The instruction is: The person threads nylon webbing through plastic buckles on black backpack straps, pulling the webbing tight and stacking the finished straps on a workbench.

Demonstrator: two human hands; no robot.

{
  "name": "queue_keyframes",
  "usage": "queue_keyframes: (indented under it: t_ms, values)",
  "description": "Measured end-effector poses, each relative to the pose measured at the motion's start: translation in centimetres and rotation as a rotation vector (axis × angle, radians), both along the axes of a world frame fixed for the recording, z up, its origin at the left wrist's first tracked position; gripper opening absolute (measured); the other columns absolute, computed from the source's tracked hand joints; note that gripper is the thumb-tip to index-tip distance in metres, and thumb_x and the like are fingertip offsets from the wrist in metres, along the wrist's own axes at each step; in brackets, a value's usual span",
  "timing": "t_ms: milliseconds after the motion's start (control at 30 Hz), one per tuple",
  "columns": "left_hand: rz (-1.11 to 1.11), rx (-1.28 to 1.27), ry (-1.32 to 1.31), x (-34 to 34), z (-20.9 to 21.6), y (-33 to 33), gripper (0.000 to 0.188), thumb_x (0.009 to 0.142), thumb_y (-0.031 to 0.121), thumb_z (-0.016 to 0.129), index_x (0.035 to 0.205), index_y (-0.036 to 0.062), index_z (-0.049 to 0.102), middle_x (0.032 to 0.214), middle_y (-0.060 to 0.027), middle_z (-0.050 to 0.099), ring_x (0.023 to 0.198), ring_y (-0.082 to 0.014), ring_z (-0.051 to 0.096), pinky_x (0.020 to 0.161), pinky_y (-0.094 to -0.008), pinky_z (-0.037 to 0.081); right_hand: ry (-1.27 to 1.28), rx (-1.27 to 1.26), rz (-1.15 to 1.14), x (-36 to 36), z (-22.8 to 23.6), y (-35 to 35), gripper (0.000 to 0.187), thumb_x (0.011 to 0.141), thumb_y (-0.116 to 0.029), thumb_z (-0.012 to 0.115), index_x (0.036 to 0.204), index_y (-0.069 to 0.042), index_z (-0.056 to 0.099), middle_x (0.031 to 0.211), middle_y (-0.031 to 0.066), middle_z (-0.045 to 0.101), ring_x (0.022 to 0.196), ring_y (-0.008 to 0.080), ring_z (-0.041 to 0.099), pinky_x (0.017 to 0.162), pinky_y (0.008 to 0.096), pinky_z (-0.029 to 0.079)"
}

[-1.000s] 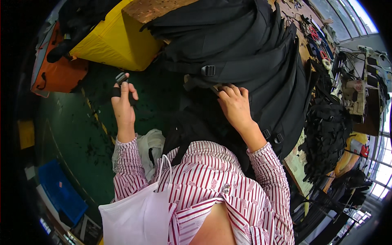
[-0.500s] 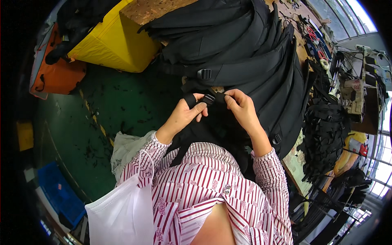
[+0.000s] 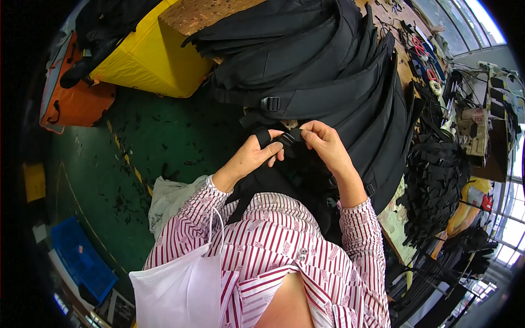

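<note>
Above my lap, my left hand [image 3: 246, 157] is closed on a small black plastic strap buckle [image 3: 286, 139], thumb on top and fingers beneath. A band of black webbing [image 3: 263, 136] bends round beside its fingers. From the buckle's right side comes a short piece of black webbing strap [image 3: 297, 134], its end pinched between the thumb and fingers of my right hand [image 3: 329, 146]. Just beyond both hands lies a heap of black padded straps [image 3: 322, 76]. A similar black buckle [image 3: 270, 104] sits on the nearest one.
A yellow bin-like container [image 3: 158, 60] and an orange one [image 3: 82, 101] stand at the far left, near a blue crate [image 3: 82, 257]. Black scraps litter the green floor [image 3: 142, 131]. Bundled black webbing [image 3: 435, 191] hangs at right. A white mask [image 3: 178, 290] dangles before me.
My left hand has shifted slightly right with the buckle, closer to my right hand. Less webbing shows between them. The dangling mask has swung to the right.
</note>
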State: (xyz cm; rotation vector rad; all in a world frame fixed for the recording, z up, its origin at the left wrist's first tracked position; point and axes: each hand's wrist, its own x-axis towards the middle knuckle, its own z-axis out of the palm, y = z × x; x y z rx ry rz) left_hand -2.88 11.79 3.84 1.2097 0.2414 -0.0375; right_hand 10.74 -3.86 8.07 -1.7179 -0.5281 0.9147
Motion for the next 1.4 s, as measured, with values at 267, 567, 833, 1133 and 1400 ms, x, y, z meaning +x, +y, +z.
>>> queue_keyframes:
  t_ms: [267,567,833,1133,1400]
  values:
    - [-0.067,-0.028,-0.004,0.4,-0.5,0.0,0.026,0.096,0.013,0.053,0.118,-0.0012,0.055,0.078,-0.0032,0.059,0.062,-0.0074,0.051,0.058,-0.0198,0.044,0.082,0.051,-0.002,0.5,-0.6,-0.2,0.014,0.09,-0.014,0.057,0.092,-0.001,0.061,0.073,-0.0046,0.052,0.067,0.0051,0.045,0.061,0.0203,0.037]
    - [-0.109,0.0,-0.014,0.9,-0.4,0.2,0.027,0.096,0.012,0.052,0.119,-0.0024,0.054,0.078,-0.0032,0.059,0.061,-0.007,0.051,0.058,-0.0199,0.044,0.108,0.052,0.06,0.8,-0.6,0.0,0.013,0.091,-0.014,0.056,0.091,-0.001,0.06,0.075,-0.0052,0.053,0.068,0.0044,0.045,0.062,0.0196,0.038]
    - [-0.096,-0.015,-0.003,1.0,-0.7,0.1,0.032,0.097,0.014,0.052,0.124,-0.0019,0.051,0.078,-0.003,0.059,0.061,-0.0075,0.051,0.058,-0.02,0.044,0.111,0.049,0.056,0.9,-0.7,0.1,0.013,0.091,-0.014,0.056,0.089,-0.002,0.06,0.075,-0.0055,0.053,0.067,0.0041,0.045,0.062,0.0195,0.038]
    - [-0.057,-0.091,-0.017,1.1,-0.6,-0.2,0.03,0.098,0.017,0.05,0.124,0.0007,0.049,0.08,-0.0046,0.058,0.06,-0.0087,0.05,0.055,-0.0207,0.043,0.108,0.076,0.035,0.7,-0.9,0.1,0.01,0.092,-0.01,0.054,0.093,0.0,0.057,0.074,-0.0034,0.053,0.066,0.005,0.049,0.061,0.0195,0.04]
    - [-0.083,-0.073,-0.023,1.0,-0.7,-0.2,0.03,0.099,0.015,0.049,0.126,0.0014,0.047,0.079,-0.0046,0.056,0.058,-0.0088,0.05,0.054,-0.0206,0.042,0.114,0.058,0.029,0.7,-0.7,0.1,0.012,0.092,-0.011,0.055,0.094,0.0,0.058,0.071,-0.0047,0.052,0.064,0.0044,0.048,0.059,0.0192,0.038]
